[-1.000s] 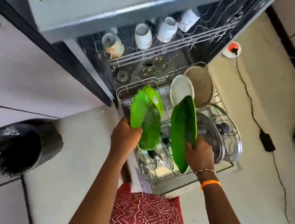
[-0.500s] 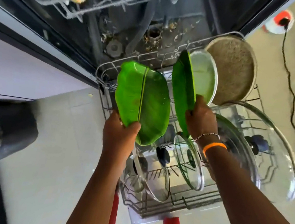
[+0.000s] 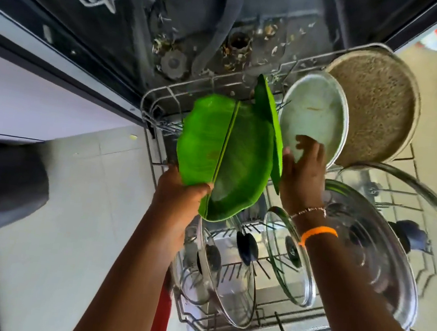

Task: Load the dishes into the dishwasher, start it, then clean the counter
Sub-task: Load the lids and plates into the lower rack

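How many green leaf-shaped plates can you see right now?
2: one broad-side-on plate gripped by the left hand, and one edge-on plate at the right hand beside the white plate.
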Tool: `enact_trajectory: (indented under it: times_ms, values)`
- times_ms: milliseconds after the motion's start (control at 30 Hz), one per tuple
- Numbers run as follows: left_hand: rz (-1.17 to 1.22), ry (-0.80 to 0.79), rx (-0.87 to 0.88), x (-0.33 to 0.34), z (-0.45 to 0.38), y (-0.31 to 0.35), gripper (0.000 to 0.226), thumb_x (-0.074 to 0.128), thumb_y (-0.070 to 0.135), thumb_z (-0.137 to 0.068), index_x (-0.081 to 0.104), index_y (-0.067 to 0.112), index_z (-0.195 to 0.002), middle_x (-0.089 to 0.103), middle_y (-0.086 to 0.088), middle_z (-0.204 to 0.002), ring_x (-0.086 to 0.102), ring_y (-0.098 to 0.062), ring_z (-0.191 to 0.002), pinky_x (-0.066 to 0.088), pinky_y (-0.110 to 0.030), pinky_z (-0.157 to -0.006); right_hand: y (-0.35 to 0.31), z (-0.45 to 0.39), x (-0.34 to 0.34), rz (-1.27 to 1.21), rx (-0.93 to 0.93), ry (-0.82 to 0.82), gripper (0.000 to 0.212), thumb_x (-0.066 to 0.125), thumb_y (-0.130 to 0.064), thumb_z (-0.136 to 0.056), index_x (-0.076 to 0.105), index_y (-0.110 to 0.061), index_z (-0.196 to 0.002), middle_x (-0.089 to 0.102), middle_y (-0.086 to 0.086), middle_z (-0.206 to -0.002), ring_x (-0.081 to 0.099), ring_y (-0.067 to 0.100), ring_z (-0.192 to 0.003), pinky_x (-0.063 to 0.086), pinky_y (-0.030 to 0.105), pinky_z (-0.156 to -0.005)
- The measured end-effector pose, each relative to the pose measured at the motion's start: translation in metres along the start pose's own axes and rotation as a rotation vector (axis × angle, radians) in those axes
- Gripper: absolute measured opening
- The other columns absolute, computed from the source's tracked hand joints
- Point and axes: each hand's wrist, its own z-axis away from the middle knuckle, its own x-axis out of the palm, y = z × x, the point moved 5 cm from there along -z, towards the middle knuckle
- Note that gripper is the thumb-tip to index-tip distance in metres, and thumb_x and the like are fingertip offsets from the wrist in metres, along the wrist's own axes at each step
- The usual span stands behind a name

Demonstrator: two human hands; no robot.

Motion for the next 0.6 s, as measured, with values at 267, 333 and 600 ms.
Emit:
enact_trajectory:
  times_ms: [267,333,600]
  values:
    - [0.191,-0.231,-0.13,0.012,0.004,-0.001,0.03,0.057,-0.005,-0.085,0.06,0.008,-0.111,0.07,-0.01,-0.101,0.066,-0.023,-0.096,0.054,-0.036,-0.079,-0.061,0.041,0.019,-1.279,0.632,-0.43,0.035,0.051,-0.002,-0.084,0.052,0.0,-0.119,0.069,0.012,-0.105,0.067,0.025,-0.092,0.056,0.036,-0.079]
    - [0.076,-0.225,-0.093,0.014,0.002,0.0,0.035,0.062,0.001,-0.084,0.055,0.005,-0.118,0.065,-0.013,-0.111,0.062,-0.027,-0.103,0.053,-0.035,-0.082,-0.059,0.038,0.018,-1.183,0.643,-0.305,0.033,0.039,0.019,-0.081,0.055,0.002,-0.104,0.073,0.003,-0.077,0.069,0.018,-0.071,0.058,0.03,-0.063]
    - [-0.124,-0.154,0.084,-0.017,-0.003,-0.003,0.034,0.052,-0.001,-0.09,0.052,0.005,-0.123,0.06,-0.002,-0.098,0.06,-0.022,-0.091,0.047,-0.03,-0.08,-0.065,0.017,-0.004,-0.507,0.173,-0.146,0.051,0.041,0.002,-0.063,0.06,-0.018,-0.105,0.06,-0.004,-0.087,0.055,0.006,-0.082,0.049,0.036,-0.084]
